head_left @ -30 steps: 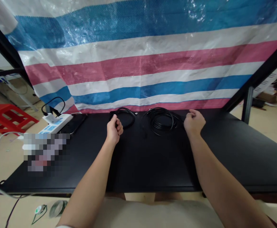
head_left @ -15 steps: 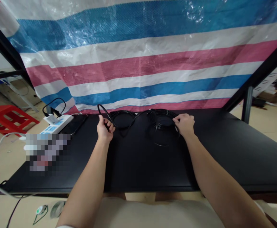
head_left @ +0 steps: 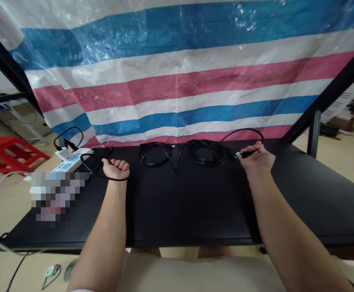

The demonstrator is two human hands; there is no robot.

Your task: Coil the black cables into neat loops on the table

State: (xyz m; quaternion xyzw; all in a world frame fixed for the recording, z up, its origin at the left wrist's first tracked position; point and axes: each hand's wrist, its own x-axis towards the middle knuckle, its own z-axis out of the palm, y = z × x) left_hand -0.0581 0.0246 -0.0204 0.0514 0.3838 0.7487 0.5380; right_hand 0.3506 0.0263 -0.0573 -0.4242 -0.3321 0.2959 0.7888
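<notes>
Well apart over a black table (head_left: pixel 177 202), a person's two bare hands each hold a stretch of black cable (head_left: pixel 246 129). The left hand (head_left: pixel 115 168) lies palm up near the table's left side, fingers curled shut into a fist around a thin strand that loops out to the left and passes under the wrist. The right hand (head_left: pixel 257 159) sits toward the back right, thumb and fingers pinched on a plug (head_left: pixel 244 154) whose pale tip points left; from it the cable arches up and over, then drops toward a large coil (head_left: pixel 193 151). That coil lies flat on the table just left of the right hand, at the foot of the backdrop. A small coil (head_left: pixel 142 154) lies beside it, further left, between the two hands, with a strand running from one coil to the other. A white power strip (head_left: pixel 70 159) rests at the table's back left corner, near the left hand, with a black plug in it. A blue, white and pink striped tarp (head_left: pixel 177 81) hangs behind the table, framed by black posts. A red stool (head_left: pixel 7 150) stands on the floor at far left.
</notes>
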